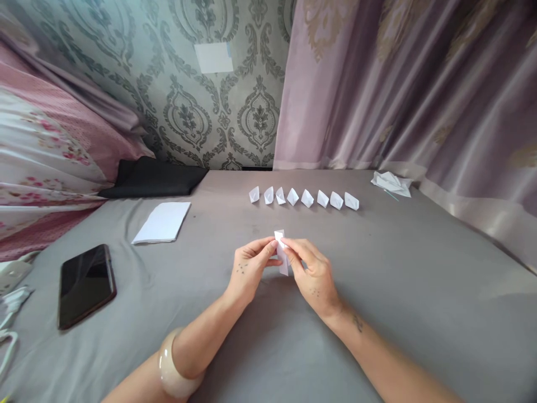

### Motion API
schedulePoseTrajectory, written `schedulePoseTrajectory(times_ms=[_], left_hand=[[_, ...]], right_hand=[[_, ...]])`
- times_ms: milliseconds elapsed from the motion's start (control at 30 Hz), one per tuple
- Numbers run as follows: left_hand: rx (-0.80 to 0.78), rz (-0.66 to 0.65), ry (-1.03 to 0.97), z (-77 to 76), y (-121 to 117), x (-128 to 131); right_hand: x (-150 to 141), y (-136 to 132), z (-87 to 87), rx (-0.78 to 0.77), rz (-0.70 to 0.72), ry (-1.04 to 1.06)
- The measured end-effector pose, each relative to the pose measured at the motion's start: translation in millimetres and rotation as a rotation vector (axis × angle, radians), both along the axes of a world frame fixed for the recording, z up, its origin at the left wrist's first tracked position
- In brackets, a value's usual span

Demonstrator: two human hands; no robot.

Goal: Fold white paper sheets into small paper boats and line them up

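Observation:
Both hands meet over the middle of the grey sheet [419, 291]. My left hand [250, 268] and my right hand [311, 272] each pinch a small folded piece of white paper [281, 249], held upright between the fingertips just above the sheet. A pale bangle [173, 372] sits on my left wrist. Beyond the hands lies a row of several small folded white paper boats [305, 197], side by side.
A stack of white paper sheets [163, 222] lies at the left, a black phone [86, 284] nearer the left edge, white cables [10, 313] beside it. Crumpled paper scraps [391, 183] sit at the back right. A black cushion [153, 177], floral bedding and curtains border the surface.

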State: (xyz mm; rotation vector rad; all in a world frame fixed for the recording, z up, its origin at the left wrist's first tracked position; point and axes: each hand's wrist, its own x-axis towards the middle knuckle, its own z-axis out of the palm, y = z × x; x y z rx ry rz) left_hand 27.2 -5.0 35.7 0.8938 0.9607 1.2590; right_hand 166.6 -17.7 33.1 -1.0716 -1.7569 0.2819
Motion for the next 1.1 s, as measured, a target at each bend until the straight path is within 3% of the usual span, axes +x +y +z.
schedulePoseTrajectory(times_ms=[200,433,900,1100], left_hand=[[-0.011,-0.015,-0.066,-1.7,1,1],[0.044,-0.009,-0.075,0.5,0,2],[0.062,0.019,-0.101,2.5,0,4],[0.069,0.007,-0.107,3.7,-1,3]], right_hand=[[1,0,-6.2,0.084,-0.04,-0.217],[-2,1,-6.5,0.147,-0.076,-0.301],[-12,3,-4.8,0.111,-0.109,-0.211],[-17,3,3.5,0.019,-0.086,-0.029]])
